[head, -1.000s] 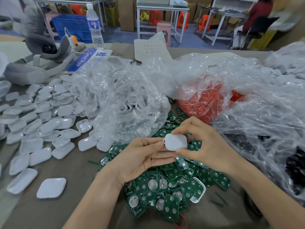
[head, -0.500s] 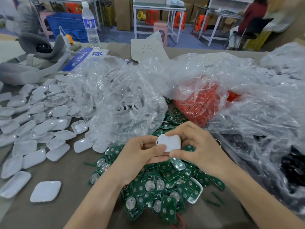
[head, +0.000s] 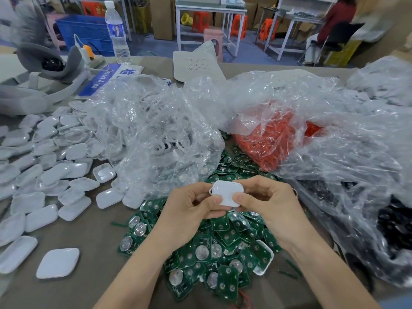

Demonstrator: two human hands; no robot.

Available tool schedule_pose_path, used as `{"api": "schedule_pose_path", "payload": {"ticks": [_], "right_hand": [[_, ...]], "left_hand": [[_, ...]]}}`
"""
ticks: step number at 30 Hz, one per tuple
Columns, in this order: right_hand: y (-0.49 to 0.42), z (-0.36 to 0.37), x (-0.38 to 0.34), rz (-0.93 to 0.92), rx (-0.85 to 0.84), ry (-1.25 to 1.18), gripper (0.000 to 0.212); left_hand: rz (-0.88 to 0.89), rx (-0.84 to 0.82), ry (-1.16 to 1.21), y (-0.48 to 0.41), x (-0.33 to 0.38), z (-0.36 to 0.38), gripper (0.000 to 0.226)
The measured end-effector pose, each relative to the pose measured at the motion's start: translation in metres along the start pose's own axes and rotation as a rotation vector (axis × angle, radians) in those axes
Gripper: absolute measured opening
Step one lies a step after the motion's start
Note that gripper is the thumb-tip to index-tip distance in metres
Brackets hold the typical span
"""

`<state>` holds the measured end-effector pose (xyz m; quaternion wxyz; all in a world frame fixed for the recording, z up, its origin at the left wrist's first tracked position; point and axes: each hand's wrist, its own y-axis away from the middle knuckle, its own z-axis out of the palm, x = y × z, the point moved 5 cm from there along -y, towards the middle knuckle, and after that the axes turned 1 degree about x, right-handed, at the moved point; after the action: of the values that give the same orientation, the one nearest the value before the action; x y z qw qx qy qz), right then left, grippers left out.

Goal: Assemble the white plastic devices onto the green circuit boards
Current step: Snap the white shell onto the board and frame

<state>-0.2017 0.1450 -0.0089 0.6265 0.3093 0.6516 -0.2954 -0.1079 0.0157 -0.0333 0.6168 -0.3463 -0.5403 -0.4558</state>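
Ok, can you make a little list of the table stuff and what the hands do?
left hand: holds the white plastic device from the left
right hand: holds the same device from the right
green circuit boards: heaped under the hands
white shells: spread over the left of the table
clear bags: crumpled behind the boards, one with red parts
water bottle: upright at the far edge

White tables (head: 210,7), orange stools (head: 200,21)

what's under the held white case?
A heap of green circuit boards on the table. The white case, pinched by left hand and right hand, shows its outer face; inside hidden.
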Motion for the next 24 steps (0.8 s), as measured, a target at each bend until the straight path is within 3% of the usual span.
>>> {"api": "schedule_pose_path", "payload": {"ticks": [7,11,15,24], "right_hand": [[0.002,0.0,-0.001,-0.013,0.01,0.035,0.016],[0.003,0.001,-0.004,-0.032,0.016,0.046,0.019],[0.003,0.006,-0.006,-0.048,-0.013,0.092,0.026],[0.009,0.013,-0.004,-0.127,0.096,0.208,0.017]], "left_hand": [[0.054,0.007,-0.096,0.001,-0.001,-0.001,0.021],[0.133,0.047,-0.279,-0.001,0.0,-0.002,0.019],[0.174,0.077,-0.226,0.0,0.003,-0.003,0.024],[0.337,0.132,-0.395,0.004,0.01,-0.005,0.015]]}}
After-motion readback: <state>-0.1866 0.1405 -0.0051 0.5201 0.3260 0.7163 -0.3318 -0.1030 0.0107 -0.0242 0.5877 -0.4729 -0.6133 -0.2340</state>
